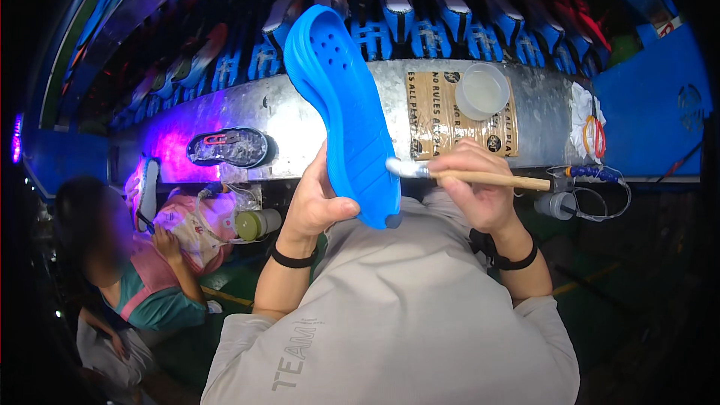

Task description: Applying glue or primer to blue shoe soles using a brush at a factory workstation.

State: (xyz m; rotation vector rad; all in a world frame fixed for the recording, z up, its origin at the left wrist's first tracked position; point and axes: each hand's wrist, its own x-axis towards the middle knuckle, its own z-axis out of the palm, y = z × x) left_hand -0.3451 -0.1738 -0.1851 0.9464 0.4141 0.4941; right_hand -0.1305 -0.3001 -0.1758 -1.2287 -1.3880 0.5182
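My left hand (318,201) grips a bright blue shoe sole (351,120) near its lower end, thumb lying over the edge. The sole is tilted upright, with a cluster of small round holes at its top end. A brush (487,178) with a wooden handle and pale bristles is pinched in my right hand (474,184). Its bristles touch or nearly touch the sole's right edge. Behind my right hand, a round translucent cup (482,91) rests on a flattened brown cardboard piece (429,116).
A dark sole with a red-outlined mark (230,148) lies on the metal bench (292,127). Beyond it, several shoes stand on blue racks (427,39). A white cloth (583,121) is at the right. On the left, a co-worker (161,292) holds a shoe (144,187).
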